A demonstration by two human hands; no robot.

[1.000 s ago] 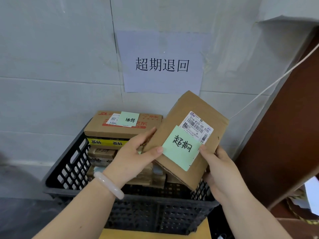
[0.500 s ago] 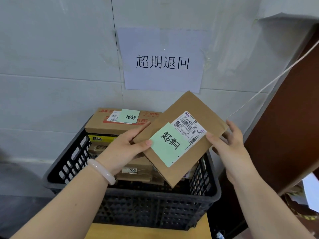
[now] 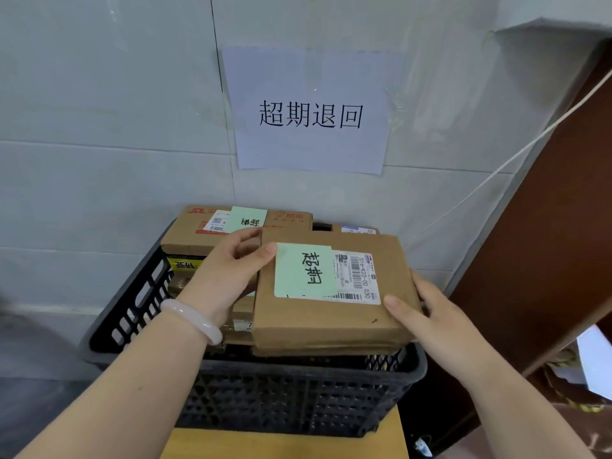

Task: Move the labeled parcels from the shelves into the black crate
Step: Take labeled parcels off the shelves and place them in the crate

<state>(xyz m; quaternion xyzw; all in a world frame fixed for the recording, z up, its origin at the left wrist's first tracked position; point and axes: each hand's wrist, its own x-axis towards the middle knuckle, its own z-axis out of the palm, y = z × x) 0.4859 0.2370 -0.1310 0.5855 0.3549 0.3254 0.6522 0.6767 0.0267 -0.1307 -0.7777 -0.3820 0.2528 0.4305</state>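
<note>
Parcel (image 3: 331,313): flat, stiff cardboard (likely light); left hand (image 3: 228,276) and right hand (image 3: 427,313) grip opposite edges over crate (image 3: 298,389).

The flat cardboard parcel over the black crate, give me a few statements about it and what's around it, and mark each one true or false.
1. Both hands hold the flat parcel, left hand on its left edge, right hand on its right. True.
2. The green note on that parcel lies to the right of its barcode label. False: it lies to the left of the label.
3. The black crate holds no other boxes. False: several lie in it, including a tall box with its own green note.
4. A white sign with black characters hangs on the wall above the crate. True.
5. The bracelet is on the right wrist. False: it is on the left.
</note>
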